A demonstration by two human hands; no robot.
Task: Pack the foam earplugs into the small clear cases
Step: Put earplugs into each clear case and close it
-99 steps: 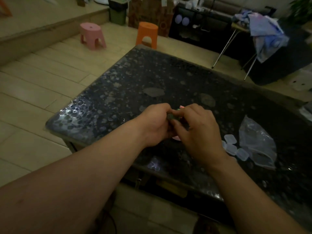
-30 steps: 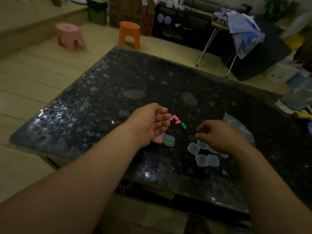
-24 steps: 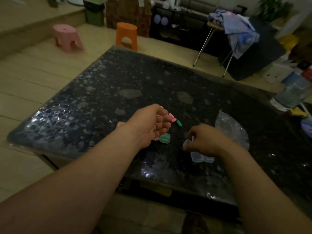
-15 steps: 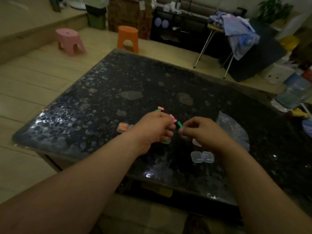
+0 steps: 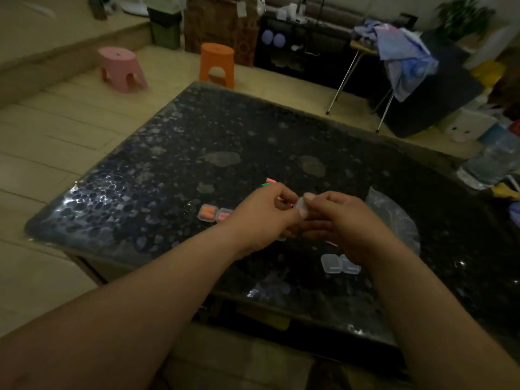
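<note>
Nearest the viewer, two bare forearms reach forward over the front edge of a dark speckled table (image 5: 197, 136) in dim light. Just past the right wrist, two empty cases (image 5: 332, 263) lie touching side by side on the table, lids down or shut; which cannot be told. Above the table the two hands meet. The right hand (image 5: 346, 226) pinches a small clear case (image 5: 302, 206) between thumb and curled fingers, holding it off the surface. The left hand (image 5: 264, 218) has its fingers curled in as well, and its fingertips pinch the left edge of the same case; whether it also hides an earplug cannot be seen. This looks like the step of prising a fresh case open, ready for filling. Left of the left hand, an orange-filled case (image 5: 208, 213) and a pink-filled case (image 5: 225, 215) sit touching on the table, apparently already packed. Just beyond the left knuckles lie loose earplugs (image 5: 269, 182), one pink and one green. To the right of the right hand is a crumpled plastic bag (image 5: 394, 220). The next move likely calls for the lid to be lifted, then one hand to let go and fetch the loose earplugs, which are soft and may need squeezing to fit. Far off on the floor stand an orange stool (image 5: 217, 64) and a pink stool (image 5: 121, 67).
</note>
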